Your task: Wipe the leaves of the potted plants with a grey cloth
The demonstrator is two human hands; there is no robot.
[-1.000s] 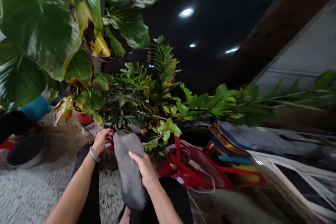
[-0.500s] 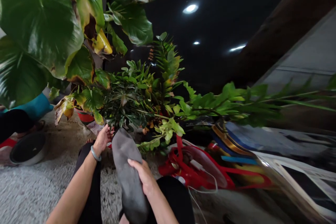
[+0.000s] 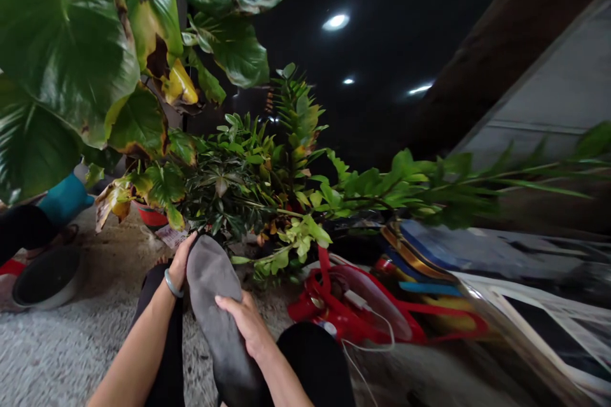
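A long grey object (image 3: 210, 273), rounded at its far end and shaped like a shoe sole, lies slanted between my knees. My right hand (image 3: 245, 321) grips its right side, thumb on the upper face and the other fingers out of sight beneath. At the far left edge of it is my left hand (image 3: 180, 261), a pale bangle at the wrist. Its fingers go behind the grey object, so their grip is hidden.
Leafy potted plants (image 3: 219, 184) crowd the space ahead. On the right lie a red bag (image 3: 353, 305) with a white cable and a stack of flat things (image 3: 429, 254). A dark bowl (image 3: 48, 276) and another person's leg (image 3: 21, 226) are at left.
My left hand has moved from beside the grey object to its far left edge, fingers now behind it. The grey object and my right hand have shifted slightly left.
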